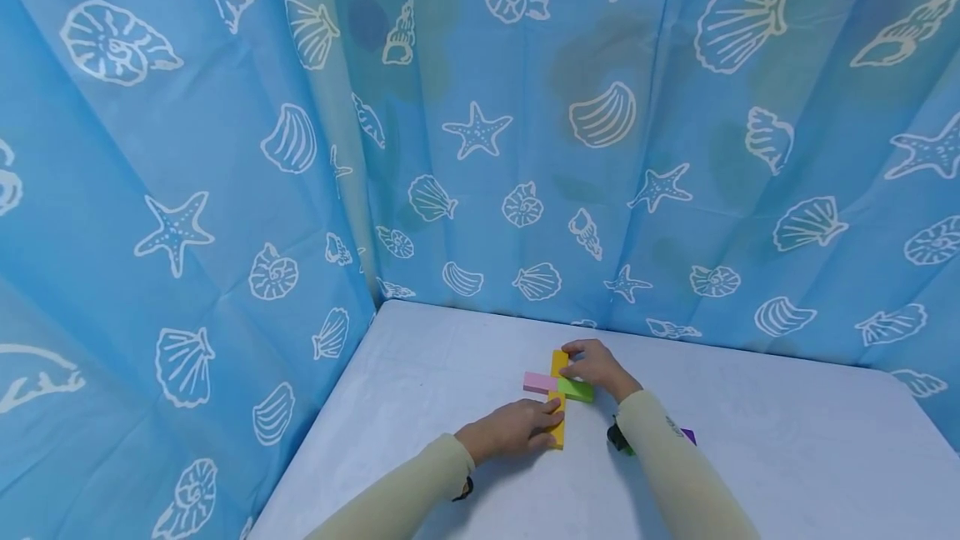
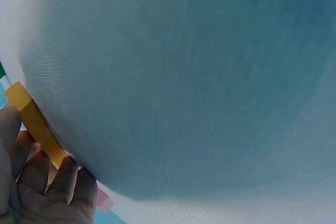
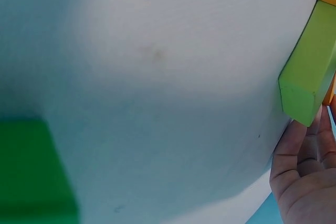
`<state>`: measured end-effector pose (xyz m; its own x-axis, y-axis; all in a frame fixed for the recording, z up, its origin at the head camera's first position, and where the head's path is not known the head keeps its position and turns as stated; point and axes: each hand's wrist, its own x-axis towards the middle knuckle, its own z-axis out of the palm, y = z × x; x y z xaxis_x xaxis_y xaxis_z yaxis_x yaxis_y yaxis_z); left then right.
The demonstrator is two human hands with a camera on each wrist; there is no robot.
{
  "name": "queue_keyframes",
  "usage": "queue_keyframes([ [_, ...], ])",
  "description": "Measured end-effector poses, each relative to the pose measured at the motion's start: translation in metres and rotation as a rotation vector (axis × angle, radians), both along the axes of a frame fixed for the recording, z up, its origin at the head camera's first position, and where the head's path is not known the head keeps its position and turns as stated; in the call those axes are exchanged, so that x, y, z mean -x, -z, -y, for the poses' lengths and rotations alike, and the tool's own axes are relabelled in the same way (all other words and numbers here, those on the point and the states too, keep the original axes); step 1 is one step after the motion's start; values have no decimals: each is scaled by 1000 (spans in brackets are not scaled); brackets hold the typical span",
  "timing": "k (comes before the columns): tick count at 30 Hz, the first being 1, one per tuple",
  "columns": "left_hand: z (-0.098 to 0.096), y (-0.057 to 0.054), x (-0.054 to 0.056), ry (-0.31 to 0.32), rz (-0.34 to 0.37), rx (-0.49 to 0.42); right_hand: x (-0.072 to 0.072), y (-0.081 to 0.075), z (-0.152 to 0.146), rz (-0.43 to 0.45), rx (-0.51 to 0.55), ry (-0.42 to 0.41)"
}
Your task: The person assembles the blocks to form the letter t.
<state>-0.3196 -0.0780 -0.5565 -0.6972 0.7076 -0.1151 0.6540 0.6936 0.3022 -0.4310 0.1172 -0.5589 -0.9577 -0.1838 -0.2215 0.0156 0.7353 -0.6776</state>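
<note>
On the white table, a pink block [image 1: 538,382] and a light green block [image 1: 576,391] lie end to end, with one yellow block [image 1: 558,362] beyond them and another yellow block [image 1: 559,435] on the near side, forming a cross. My left hand [image 1: 510,427] grips the near yellow block, its thumb towards the near end and fingers further along, as the left wrist view shows on that block [image 2: 41,132]. My right hand [image 1: 597,367] holds the far yellow block with thumb and fingertips. In the right wrist view this hand [image 3: 310,182] is beside the light green block [image 3: 310,61].
A purple piece [image 1: 688,436] shows past the right forearm, which partly hides it. A darker green block [image 3: 31,171] appears at the right wrist view's lower left. Blue shell-patterned curtains [image 1: 480,190] stand along the table's back and left edges.
</note>
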Motion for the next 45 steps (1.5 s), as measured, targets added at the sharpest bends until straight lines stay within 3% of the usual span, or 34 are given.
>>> queue_keyframes([
  [11,1,6,4,1,-2,5,-3,-3,2,-17,-16,-17],
  [26,0,5,1,-17,12,1,-4,-4,-2,-3,-31,-32],
  [32,-1,2,2,-15,-7,6,-4,-19,-19,-15,-36,-69],
  [37,-3,-3,3,1,-12,-12,-12,-33,-44,-40,-16,-88],
  [45,-3,2,1,-19,-7,3,-27,-36,-68,-37,-4,-116],
])
